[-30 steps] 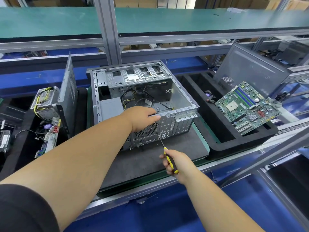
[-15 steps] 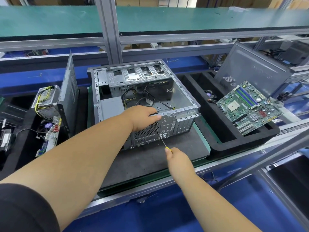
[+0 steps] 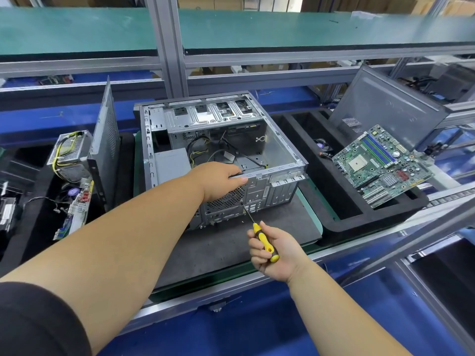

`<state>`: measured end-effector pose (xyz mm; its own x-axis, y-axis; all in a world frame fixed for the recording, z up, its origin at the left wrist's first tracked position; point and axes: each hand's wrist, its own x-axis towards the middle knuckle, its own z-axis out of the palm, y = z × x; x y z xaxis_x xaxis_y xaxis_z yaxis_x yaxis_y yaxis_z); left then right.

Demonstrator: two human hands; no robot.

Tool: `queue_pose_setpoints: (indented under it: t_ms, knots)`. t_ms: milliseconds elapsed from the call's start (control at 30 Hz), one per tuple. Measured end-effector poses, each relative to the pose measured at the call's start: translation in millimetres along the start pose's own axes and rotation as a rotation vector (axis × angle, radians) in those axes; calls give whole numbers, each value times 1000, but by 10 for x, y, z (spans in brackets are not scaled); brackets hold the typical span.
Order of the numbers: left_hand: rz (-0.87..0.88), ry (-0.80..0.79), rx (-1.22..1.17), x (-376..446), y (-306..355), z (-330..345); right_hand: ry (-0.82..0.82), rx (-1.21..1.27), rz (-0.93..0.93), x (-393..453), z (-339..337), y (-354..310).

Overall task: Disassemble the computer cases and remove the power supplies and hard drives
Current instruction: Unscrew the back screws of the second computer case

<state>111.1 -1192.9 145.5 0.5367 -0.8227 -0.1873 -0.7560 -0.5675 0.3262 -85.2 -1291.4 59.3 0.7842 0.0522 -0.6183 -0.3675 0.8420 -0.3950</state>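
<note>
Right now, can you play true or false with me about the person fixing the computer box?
1. The right hand holds a yellow screwdriver. True.
2. The left hand is lifting the green circuit board. False: it rests on the back edge of the open computer case; the board lies apart in the black tray on the right.
3. The screwdriver's tip points at the back panel of the case. True.
4. The case has its side cover on. False: it is open, with cables showing inside.
5. A grey side panel stands upright left of the case. True.
</note>
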Motion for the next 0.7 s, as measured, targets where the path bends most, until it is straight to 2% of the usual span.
queue_pose_setpoints:
  t_ms: [67, 200, 267, 367, 400, 433, 500, 567, 633, 700]
  knots:
    - [-1, 2, 0, 2, 2, 2, -4, -26, -8, -1, 28, 12]
    - [4, -2, 2, -3, 5, -1, 242, -346, -123, 56, 69, 64]
    - [6, 2, 0, -8, 10, -1, 439, -763, -215, 46, 127, 66]
    - [7, 8, -4, -11, 8, -4, 806, -1756, -378, 45, 134, 130]
    - [7, 7, -4, -10, 9, -4, 899, -1969, -431, 58, 121, 165]
    - [7, 6, -4, -8, 10, -2, 940, -2078, -471, 72, 107, 199]
    - [5, 5, -4, -4, 7, 2, 939, -2040, -504, 94, 67, 225]
    - [5, 7, -1, 2, 0, 6, 834, -1732, -495, 101, 27, 178]
    - [5, 5, 1, 9, -8, 6, 639, -1184, -387, 83, 37, 105]
    - [6, 6, 0, 12, -14, 9, 412, -577, -149, 34, 57, 66]
